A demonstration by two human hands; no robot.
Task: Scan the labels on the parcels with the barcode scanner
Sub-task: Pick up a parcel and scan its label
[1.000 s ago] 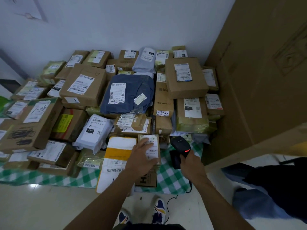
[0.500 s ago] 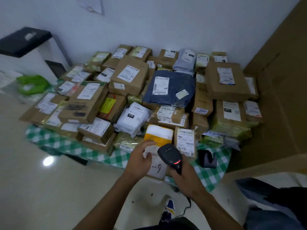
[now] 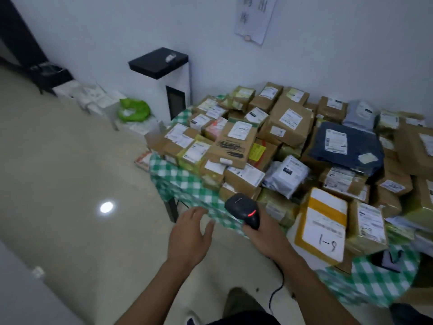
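Several labelled parcels are piled on a table under a green checked cloth [image 3: 178, 177]. Among them are a brown box with black scribbles [image 3: 230, 146], a dark blue bag [image 3: 346, 146], a white bag [image 3: 287, 174] and a yellow-and-white envelope marked "1-9" [image 3: 321, 225]. My right hand [image 3: 264, 235] grips the black barcode scanner [image 3: 243, 211], whose red light glows, near the table's front edge. Left of the scanner my left hand [image 3: 189, 233] hovers with fingers spread, holding nothing and touching no parcel.
A white cabinet with a black top [image 3: 173, 83] stands against the wall left of the table. A green bag [image 3: 134, 110] and white packets lie on the floor beside it. A small dark object [image 3: 386, 260] lies on the cloth at right. The scanner's cable [image 3: 277, 287] hangs down.
The view has swung left. My left hand has come off the yellow-and-white envelope and moved left, open. The scanner has moved left with my right hand, away from that envelope.
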